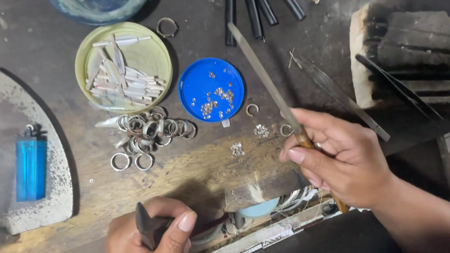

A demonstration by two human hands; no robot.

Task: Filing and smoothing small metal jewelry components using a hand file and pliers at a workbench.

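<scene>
We gripped the slim, stiff metal file (pixel 269 78) by its wooden handle in our closed right hand (pixel 339 157), blade toward eleven o'clock, while our left hand (pixel 148 248) clenched a dark clamp (pixel 147 224) at seven o'clock.

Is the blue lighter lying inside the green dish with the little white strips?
No, the blue lighter lies on the grey iron-shaped slab at the left, well apart from the green dish.
</scene>
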